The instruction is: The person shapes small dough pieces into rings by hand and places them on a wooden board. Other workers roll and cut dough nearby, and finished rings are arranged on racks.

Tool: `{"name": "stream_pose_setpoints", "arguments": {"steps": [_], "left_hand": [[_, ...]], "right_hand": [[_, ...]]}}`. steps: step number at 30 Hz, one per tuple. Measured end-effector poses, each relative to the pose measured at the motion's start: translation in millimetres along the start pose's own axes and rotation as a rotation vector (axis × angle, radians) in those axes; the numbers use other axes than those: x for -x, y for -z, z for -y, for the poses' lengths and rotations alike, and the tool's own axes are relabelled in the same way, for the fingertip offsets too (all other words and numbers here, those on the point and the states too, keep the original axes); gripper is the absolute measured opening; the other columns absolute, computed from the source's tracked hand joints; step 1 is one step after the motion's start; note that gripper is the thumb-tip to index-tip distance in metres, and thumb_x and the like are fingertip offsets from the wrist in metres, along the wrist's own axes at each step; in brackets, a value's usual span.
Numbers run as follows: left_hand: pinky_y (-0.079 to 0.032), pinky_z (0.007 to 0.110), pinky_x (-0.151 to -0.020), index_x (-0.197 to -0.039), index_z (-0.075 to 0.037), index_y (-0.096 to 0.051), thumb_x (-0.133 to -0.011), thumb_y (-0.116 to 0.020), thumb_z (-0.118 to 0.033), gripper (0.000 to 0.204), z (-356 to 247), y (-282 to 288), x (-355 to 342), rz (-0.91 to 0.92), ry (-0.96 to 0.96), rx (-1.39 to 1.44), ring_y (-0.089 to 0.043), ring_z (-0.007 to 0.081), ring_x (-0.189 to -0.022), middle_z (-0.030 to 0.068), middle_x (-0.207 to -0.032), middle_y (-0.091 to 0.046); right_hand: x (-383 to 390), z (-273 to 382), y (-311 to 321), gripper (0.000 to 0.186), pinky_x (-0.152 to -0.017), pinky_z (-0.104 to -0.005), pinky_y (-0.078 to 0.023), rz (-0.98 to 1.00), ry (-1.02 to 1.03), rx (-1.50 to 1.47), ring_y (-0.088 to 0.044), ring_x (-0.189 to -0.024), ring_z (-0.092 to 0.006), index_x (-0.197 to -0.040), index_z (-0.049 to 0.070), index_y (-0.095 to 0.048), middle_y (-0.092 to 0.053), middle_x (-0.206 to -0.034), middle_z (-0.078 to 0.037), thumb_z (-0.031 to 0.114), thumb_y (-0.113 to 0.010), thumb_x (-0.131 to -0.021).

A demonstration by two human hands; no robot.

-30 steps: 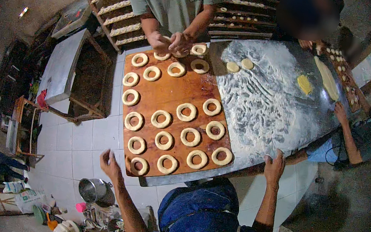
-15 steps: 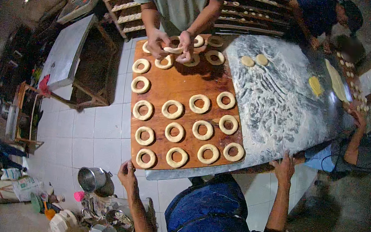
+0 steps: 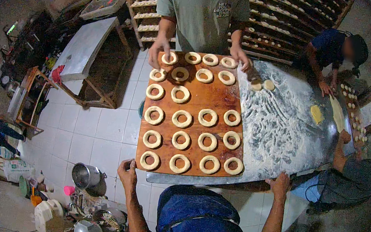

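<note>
My left hand (image 3: 127,174) is just off the near left corner of a wooden board (image 3: 165,154), its fingers curled in with nothing visible in them. At the near edge of the flour-dusted table (image 3: 268,142), my right hand (image 3: 279,184) rests with its thumb apart from the fingers, holding nothing. Rows of pale dough rings (image 3: 179,163) lie on the board. Across from me, a person in a grey-green shirt has one hand (image 3: 159,49) touching a dough ring (image 3: 169,58) at the far left. That person's other hand (image 3: 239,57) is at the far right corner.
Two dough discs (image 3: 269,85) and a yellow dough piece (image 3: 316,114) lie on the table. A co-worker (image 3: 324,55) bends over a long dough strip (image 3: 337,114). Racks (image 3: 275,26) of dough stand behind. A metal pot (image 3: 88,177) stands on the floor at left.
The person opposite has set down the dough ring held in both hands, and those hands are now apart. More rings show in the far rows. My hands stay near the table's front edge.
</note>
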State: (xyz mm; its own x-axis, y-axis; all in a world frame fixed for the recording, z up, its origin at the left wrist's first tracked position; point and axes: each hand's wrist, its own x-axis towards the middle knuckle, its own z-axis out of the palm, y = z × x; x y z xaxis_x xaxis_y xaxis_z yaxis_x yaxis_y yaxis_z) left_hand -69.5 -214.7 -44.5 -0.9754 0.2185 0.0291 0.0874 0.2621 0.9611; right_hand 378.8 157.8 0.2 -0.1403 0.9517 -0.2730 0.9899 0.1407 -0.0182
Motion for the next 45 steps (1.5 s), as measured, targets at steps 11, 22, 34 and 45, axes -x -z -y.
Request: {"name": "stream_pose_setpoints", "arguments": {"steps": [11,22,34,45], "left_hand": [[-0.047,0.028,-0.060,-0.080,0.005,-0.059,-0.081,-0.061,-0.005,0.010,-0.4,0.4,-10.0,0.105,-0.068,-0.049,-0.055,0.0131,-0.063,0.0077,-0.070,-0.060],[-0.044,0.033,-0.066,-0.090,0.003,-0.058,-0.085,-0.059,-0.015,0.019,-2.8,-3.2,9.6,-0.030,-0.124,-0.281,-0.054,0.0204,-0.073,0.0115,-0.080,-0.059],[-0.044,0.031,-0.076,-0.101,0.003,-0.055,-0.087,-0.059,-0.015,0.024,-5.0,56.6,102.1,-0.335,0.017,-0.615,-0.055,0.0201,-0.085,0.0117,-0.093,-0.058],[-0.046,0.030,-0.080,-0.105,0.002,-0.056,-0.090,-0.058,-0.015,0.023,-220.7,-245.2,141.7,0.370,0.223,0.087,-0.056,0.0152,-0.092,0.0095,-0.099,-0.060]], "right_hand": [[7.4,1.3,6.6,0.089,-0.101,-0.0443,-0.036,-0.004,-0.009,-0.072,-0.046,-0.119,-0.0386,-0.120,-0.011,-0.047,-0.046,-0.128,-0.028,0.042,-0.082,-0.057],[-154.9,47.2,22.5,0.028,-0.081,-0.0422,-0.048,-0.369,0.306,-0.484,-0.060,-0.095,-0.0373,-0.098,-0.001,-0.061,-0.062,-0.104,-0.021,0.017,-0.063,-0.077],[-415.4,185.0,31.7,0.038,-0.088,-0.0471,-0.039,-0.741,0.425,-0.252,-0.053,-0.101,-0.0316,-0.119,0.000,-0.051,-0.055,-0.109,-0.020,0.005,-0.056,-0.082],[-207.8,140.5,76.9,0.037,-0.082,-0.0307,-0.047,0.477,0.504,-1.844,-0.056,-0.094,-0.0156,-0.098,0.003,-0.054,-0.059,-0.100,-0.008,0.014,-0.076,-0.071]]}}
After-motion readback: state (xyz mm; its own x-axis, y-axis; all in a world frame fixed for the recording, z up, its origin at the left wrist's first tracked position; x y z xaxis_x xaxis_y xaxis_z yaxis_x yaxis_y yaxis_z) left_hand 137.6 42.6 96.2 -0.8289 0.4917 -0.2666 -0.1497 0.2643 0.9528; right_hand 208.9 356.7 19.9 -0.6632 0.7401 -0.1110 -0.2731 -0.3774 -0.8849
